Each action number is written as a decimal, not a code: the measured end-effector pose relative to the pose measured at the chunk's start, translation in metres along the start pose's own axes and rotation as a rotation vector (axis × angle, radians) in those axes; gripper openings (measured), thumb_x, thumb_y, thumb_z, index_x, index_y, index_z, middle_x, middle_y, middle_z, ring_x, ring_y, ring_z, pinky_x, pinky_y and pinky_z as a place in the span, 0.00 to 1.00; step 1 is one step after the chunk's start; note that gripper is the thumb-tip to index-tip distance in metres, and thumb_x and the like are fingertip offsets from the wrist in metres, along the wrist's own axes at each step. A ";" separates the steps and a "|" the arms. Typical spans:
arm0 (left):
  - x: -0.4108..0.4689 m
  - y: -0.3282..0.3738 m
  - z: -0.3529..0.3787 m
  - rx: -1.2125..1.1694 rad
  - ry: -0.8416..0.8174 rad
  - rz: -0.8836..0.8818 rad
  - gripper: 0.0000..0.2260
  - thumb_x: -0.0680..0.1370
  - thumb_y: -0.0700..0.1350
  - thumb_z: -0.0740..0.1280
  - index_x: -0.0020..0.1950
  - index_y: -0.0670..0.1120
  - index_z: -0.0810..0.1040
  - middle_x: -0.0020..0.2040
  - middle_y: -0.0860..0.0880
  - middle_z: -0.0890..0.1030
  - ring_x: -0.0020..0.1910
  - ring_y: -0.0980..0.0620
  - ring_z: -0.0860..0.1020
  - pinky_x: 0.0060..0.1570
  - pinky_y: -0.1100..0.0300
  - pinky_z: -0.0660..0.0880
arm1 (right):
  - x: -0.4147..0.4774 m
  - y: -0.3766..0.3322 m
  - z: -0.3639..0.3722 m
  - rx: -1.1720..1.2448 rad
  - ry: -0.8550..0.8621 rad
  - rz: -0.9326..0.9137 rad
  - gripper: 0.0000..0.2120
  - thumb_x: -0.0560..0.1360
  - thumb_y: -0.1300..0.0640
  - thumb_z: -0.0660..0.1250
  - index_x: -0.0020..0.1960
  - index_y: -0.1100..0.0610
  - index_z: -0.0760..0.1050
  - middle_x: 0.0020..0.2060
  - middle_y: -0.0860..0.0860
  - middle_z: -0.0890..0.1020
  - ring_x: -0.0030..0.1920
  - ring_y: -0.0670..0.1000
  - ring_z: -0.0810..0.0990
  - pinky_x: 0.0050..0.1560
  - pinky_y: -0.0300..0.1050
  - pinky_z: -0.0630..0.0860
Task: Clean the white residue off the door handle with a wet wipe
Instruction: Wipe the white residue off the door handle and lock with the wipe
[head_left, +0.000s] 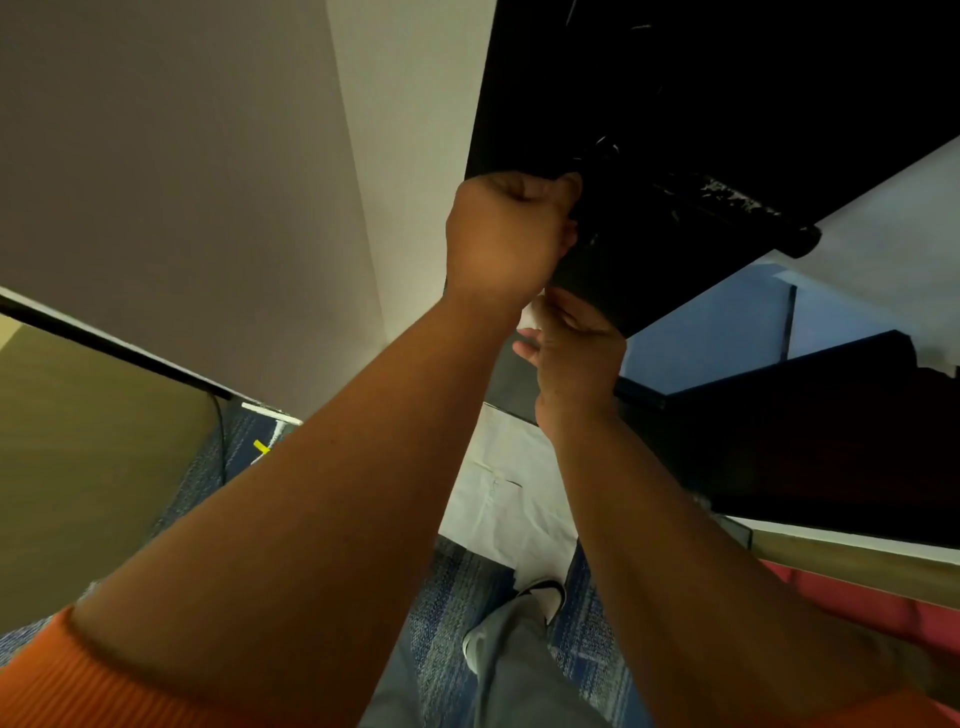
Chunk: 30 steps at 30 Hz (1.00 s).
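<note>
So the handle (706, 202) is that black lever in the upper right of the frame, sticking out from the black door (727, 78), and the white residue (737, 198) sits in flaky streaks toward its far end. None of it looks wiped yet. The wipe (527, 318) is only a small white scrap peeking out at center frame, pinched in the curled fingers of the right hand (574, 358), which sits below the door's lower edge, well apart from the residue. The left hand (511, 234) is balled up tight at the near end of the handle by the door edge. It's gripping something there, but I honestly can't tell if that's the lever or the door. My worries: if that grip leans on the lever, the handle dips or the door swings mid-scrub and the wipe slips off. With the wipe bunched that small, I'd guess it smears the crust instead of lifting it, and bits drop onto the carpet (447, 597). It's also black on black in poor light, so thin streaks are easy to miss.
</note>
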<state>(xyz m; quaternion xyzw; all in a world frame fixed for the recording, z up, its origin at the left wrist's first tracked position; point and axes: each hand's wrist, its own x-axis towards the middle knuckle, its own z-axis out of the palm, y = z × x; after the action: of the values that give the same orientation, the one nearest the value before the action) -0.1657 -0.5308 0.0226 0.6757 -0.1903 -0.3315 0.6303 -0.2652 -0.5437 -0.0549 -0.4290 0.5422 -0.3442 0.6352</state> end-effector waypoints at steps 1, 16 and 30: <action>0.001 0.000 0.000 -0.051 -0.023 -0.031 0.09 0.81 0.45 0.70 0.42 0.47 0.85 0.40 0.46 0.87 0.40 0.48 0.87 0.49 0.52 0.85 | 0.002 -0.001 0.001 -0.006 -0.010 -0.005 0.08 0.77 0.62 0.72 0.56 0.60 0.83 0.51 0.52 0.87 0.48 0.52 0.87 0.41 0.43 0.84; -0.001 -0.121 -0.090 0.363 -0.064 -0.230 0.09 0.77 0.46 0.74 0.58 0.52 0.83 0.47 0.56 0.83 0.44 0.58 0.81 0.44 0.64 0.77 | 0.022 0.057 0.034 -0.394 -0.293 0.089 0.09 0.75 0.65 0.72 0.53 0.54 0.82 0.48 0.52 0.86 0.47 0.51 0.87 0.49 0.49 0.85; -0.004 -0.226 -0.150 0.717 -0.019 -0.576 0.10 0.76 0.49 0.73 0.57 0.55 0.83 0.60 0.52 0.83 0.56 0.48 0.82 0.61 0.52 0.79 | 0.035 0.172 0.054 -0.821 -0.343 0.250 0.06 0.72 0.59 0.73 0.39 0.50 0.80 0.40 0.54 0.87 0.42 0.56 0.87 0.48 0.57 0.85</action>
<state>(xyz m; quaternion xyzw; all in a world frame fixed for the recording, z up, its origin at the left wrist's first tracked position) -0.1015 -0.3889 -0.2000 0.8734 -0.1032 -0.4128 0.2371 -0.2103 -0.4982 -0.2242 -0.6274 0.5681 0.0543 0.5298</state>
